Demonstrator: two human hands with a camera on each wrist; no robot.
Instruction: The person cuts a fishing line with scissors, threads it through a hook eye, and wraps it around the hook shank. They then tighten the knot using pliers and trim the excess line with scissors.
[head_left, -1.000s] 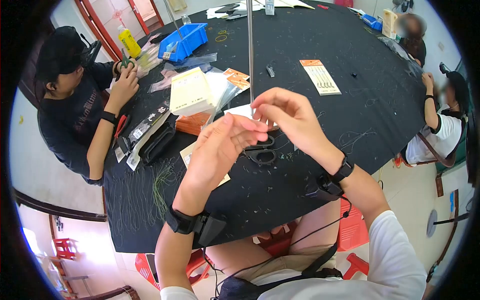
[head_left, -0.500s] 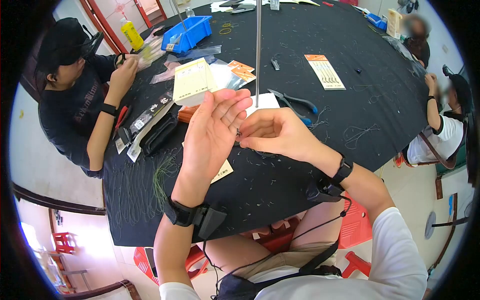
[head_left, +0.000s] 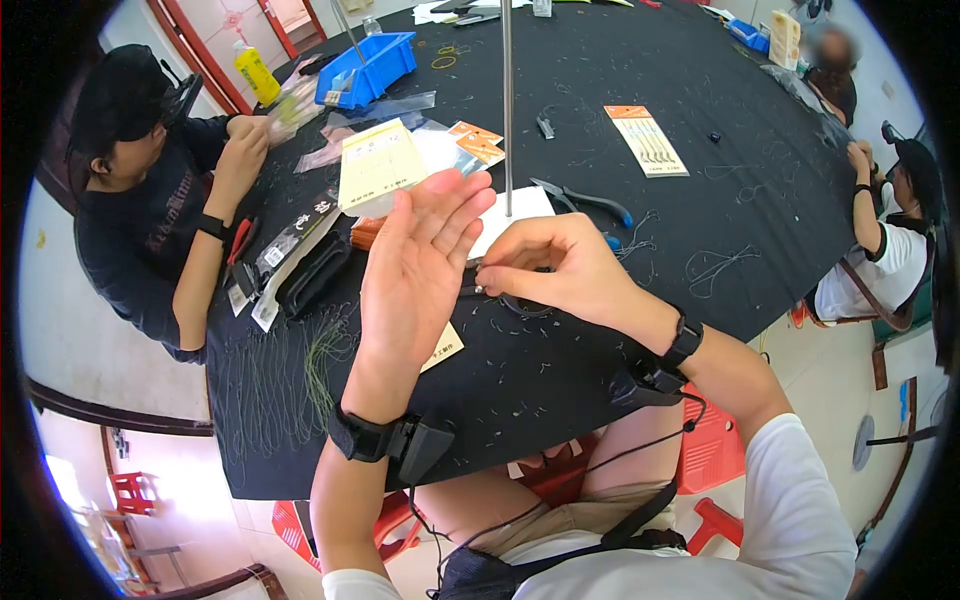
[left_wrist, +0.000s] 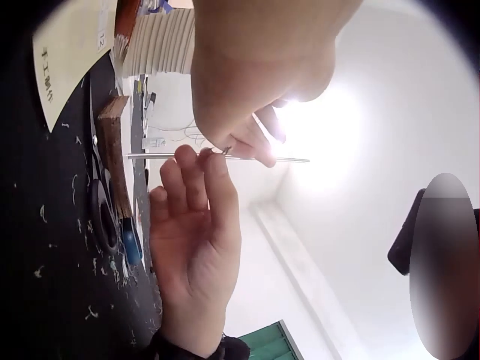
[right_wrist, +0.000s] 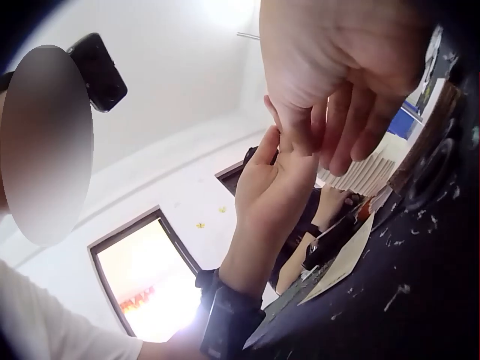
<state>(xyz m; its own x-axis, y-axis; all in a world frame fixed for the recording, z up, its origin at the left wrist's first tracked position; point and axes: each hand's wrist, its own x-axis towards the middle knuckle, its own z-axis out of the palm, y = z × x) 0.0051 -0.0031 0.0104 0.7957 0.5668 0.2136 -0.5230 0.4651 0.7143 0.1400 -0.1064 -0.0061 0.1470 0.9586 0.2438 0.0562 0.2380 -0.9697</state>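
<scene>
My left hand (head_left: 425, 255) is held up over the table, palm towards me and fingers extended. To its right, my right hand (head_left: 565, 262) pinches a small dark metal fishing hook (left_wrist: 226, 151) between thumb and index fingertip, close to the left hand's edge. The hook is tiny, and fingers partly cover it. Beneath the hands lie black-handled scissors (head_left: 525, 306), partly hidden. A thin upright metal rod (head_left: 508, 120) rises from a white base (head_left: 528, 207) just beyond. Pliers with blue handles (head_left: 590, 200) lie behind the right hand.
A stack of cream cards (head_left: 375, 165) stands to the left, near a blue bin (head_left: 370, 72). A card of hooks (head_left: 647, 142) lies right of the rod. Bundled green line (head_left: 318, 375) spreads at the front left. Another person (head_left: 135, 200) sits at left; others sit at right.
The hands were together in front of the rod, then came apart and lower. My left hand has straightened with its palm showing. My right fingertips keep their pinch and have moved down slightly.
</scene>
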